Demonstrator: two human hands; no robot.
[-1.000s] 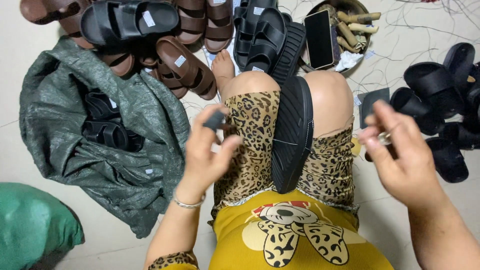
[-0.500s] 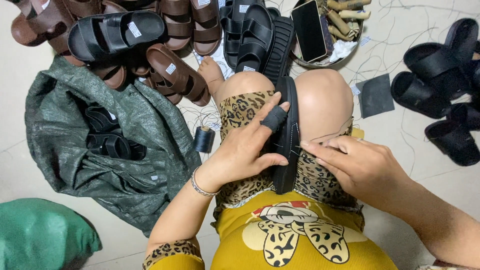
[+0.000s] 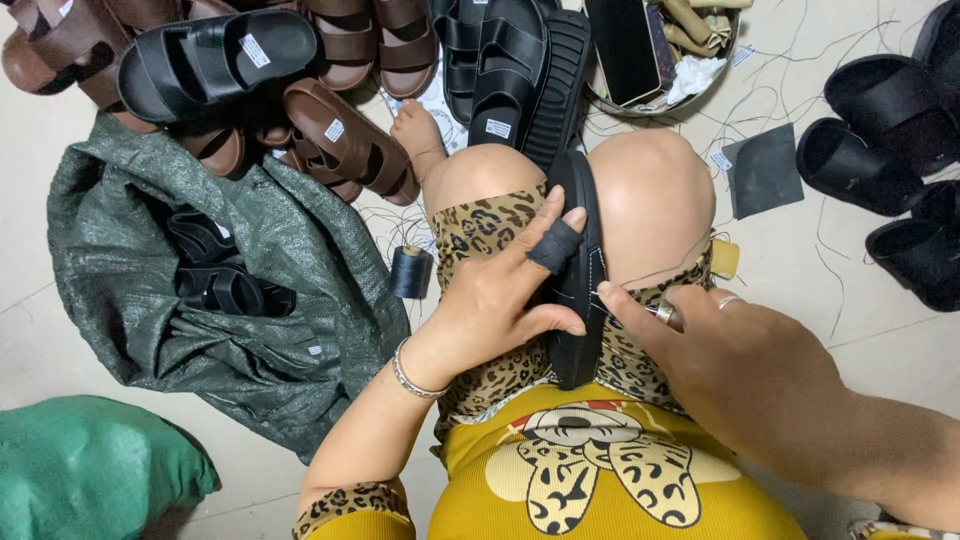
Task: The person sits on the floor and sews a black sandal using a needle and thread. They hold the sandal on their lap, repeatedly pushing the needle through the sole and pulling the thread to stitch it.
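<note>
View from above of a person seated on the floor [image 3: 900, 330], knees raised, wearing leopard-print shorts and a yellow top. A black sandal sole [image 3: 578, 270] stands on its edge in the gap between the two knees, running lengthwise away from the body. The left hand [image 3: 500, 300] wraps around the sole from the left side, fingers closed on it; the forefinger, which wears a dark fabric sleeve, lies along the sole's upper edge, and the thumb presses its near side. A beaded bracelet [image 3: 412, 372] circles the left wrist. The right hand [image 3: 740, 350] comes in from the right, fingertips pinched narrowly against the sole's edge, where a fine pale thread shows; whether they grip a needle cannot be told. A ring sits on one finger of that hand. Just left of the left thigh, a spool of dark thread [image 3: 411, 271] stands upright on the floor. Further left lies a crumpled grey-green woven sack [image 3: 300, 330] with black sandals tucked in its folds, and a green bag [image 3: 90, 465] fills the lower left corner. Along the top, a heap of brown sandals [image 3: 350, 150] and black sandals [image 3: 215, 60] lies just beyond the knees. A round tray [image 3: 715, 60] holding a dark phone sits at top right. More black sandals [image 3: 880, 150] lie at the right edge, near a dark square patch [image 3: 763, 170], amid loose threads.
</note>
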